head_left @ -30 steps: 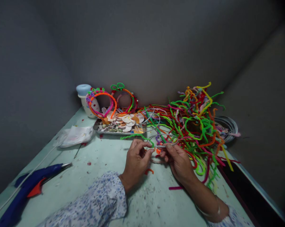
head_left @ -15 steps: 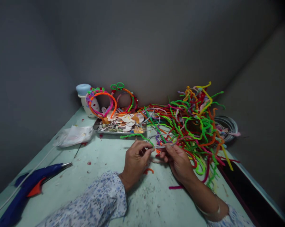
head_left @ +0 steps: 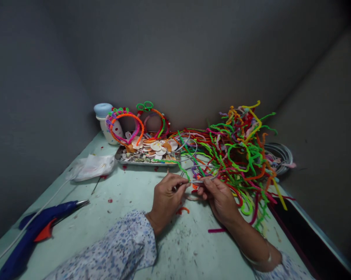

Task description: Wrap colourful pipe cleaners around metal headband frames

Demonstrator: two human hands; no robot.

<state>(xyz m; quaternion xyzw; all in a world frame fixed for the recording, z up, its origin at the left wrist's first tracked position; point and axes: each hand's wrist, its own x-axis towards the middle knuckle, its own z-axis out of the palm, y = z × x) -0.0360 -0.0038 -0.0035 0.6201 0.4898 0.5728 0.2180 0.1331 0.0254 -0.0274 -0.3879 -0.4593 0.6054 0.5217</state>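
Observation:
My left hand [head_left: 167,198] is pinched on the end of a green pipe cleaner [head_left: 181,168], which rises from the fingertips and curves back toward the tray. Close to its right, my right hand [head_left: 221,199] pinches a thin grey wire hoop [head_left: 213,175] between thumb and fingers. The hoop loops up behind both hands, and its near part lies against the green pipe cleaner at the left fingertips. A small orange piece [head_left: 195,186] shows between the hands; what bears it is unclear.
Behind stands a metal tray [head_left: 146,163] of shells and small pieces, with coloured headbands [head_left: 140,128] and a blue-lidded container [head_left: 103,116]. Tangled pipe cleaners [head_left: 239,155] and a wire coil [head_left: 287,155] lie right. A blue glue gun [head_left: 38,229] and plastic bag [head_left: 93,167] lie left.
The free end of the green pipe cleaner has swung upward, from in front of the tray to over its front edge. Both hands have barely moved.

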